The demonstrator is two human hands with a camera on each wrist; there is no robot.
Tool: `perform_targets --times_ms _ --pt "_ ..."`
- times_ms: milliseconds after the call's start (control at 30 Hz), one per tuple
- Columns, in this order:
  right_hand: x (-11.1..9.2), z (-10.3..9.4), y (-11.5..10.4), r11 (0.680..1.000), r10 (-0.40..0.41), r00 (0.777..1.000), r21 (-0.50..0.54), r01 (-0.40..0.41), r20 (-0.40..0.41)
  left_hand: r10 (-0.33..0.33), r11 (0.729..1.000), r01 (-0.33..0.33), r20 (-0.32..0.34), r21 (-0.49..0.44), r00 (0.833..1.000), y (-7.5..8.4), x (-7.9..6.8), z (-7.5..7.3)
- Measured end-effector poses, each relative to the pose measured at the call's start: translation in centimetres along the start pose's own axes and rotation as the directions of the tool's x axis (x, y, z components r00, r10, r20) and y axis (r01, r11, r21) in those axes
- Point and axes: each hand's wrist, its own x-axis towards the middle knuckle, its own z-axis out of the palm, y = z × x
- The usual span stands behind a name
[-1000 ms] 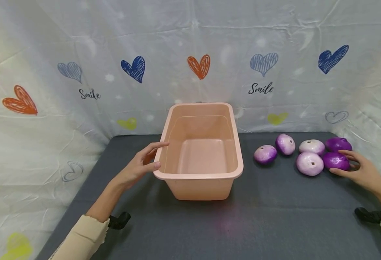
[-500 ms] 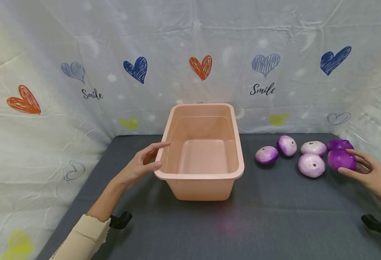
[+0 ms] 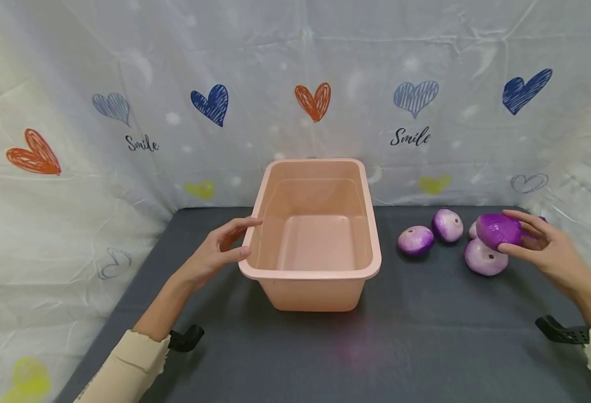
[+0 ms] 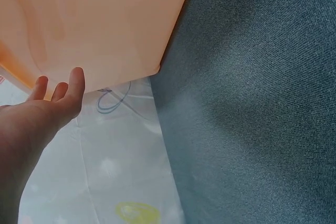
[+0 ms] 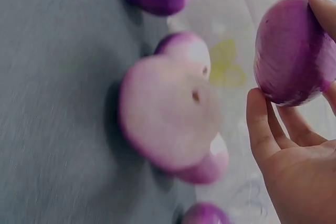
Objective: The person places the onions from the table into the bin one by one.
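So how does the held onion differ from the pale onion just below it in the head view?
The held onion is mostly purple; the pale onion is mostly whitish-pink. The held onion is up in the right grip; the pale onion rests on the table. Both are rounded.

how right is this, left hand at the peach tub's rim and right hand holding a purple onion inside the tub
One thing is off: the purple onion is outside the peach tub, to its right, as the head view shows. The rest is right: left hand at the tub's rim, right hand holding the onion.
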Motion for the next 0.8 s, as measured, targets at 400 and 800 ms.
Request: perform_targets --times_ms 400,800 --pt "2.6 2.4 -3.0 0.987 -0.053 0.993 0.153 0.037 0.102 -0.008 1.000 0.007 -0.019 -0.029 1.000 -0.4 0.1 0.2" --pt "4.6 5.0 -5.9 0.992 -0.093 0.984 0.098 0.078 0.155 -0.028 0.998 0.026 -0.022 -0.062 0.999 0.1 -0.2 0.0"
